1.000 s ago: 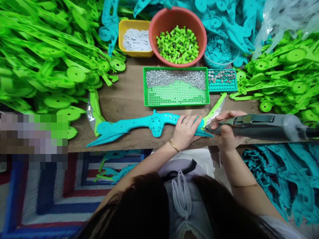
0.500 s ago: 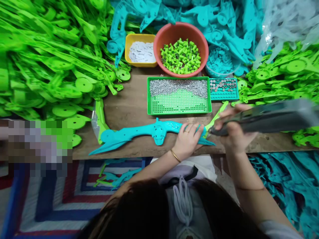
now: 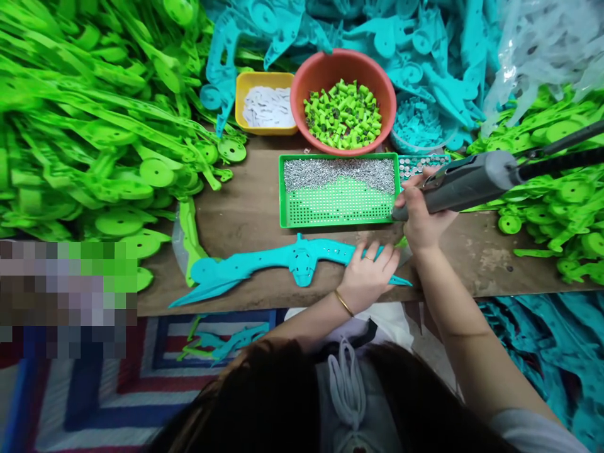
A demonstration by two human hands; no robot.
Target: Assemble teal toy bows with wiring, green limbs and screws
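Observation:
A turquoise plastic toy bow (image 3: 268,258) lies across the bench in front of me, with a pale green limb (image 3: 187,236) at its left end. My left hand (image 3: 370,274) is closed over the bow's right part and presses it to the bench, hiding much of that end. In my right hand (image 3: 422,217) is a dark grey electric screwdriver (image 3: 467,182), gripped with its tip pointing left. The tip is by the right edge of the green perforated tray (image 3: 340,211), which holds many small silver screws (image 3: 340,173); whether it touches cannot be told.
Behind the tray stand a yellow box (image 3: 267,130) of white pieces, a red bowl (image 3: 296,104) of green pieces, and a clear tub (image 3: 418,123) of turquoise pieces. Heaps of green parts (image 3: 94,126) and turquoise parts (image 3: 377,38) surround the bench. A blurred-out patch covers the far left.
My right hand has lifted the electric screwdriver from the bow's right end and moved it up and left to the screw tray's edge. My left hand stays on the bow.

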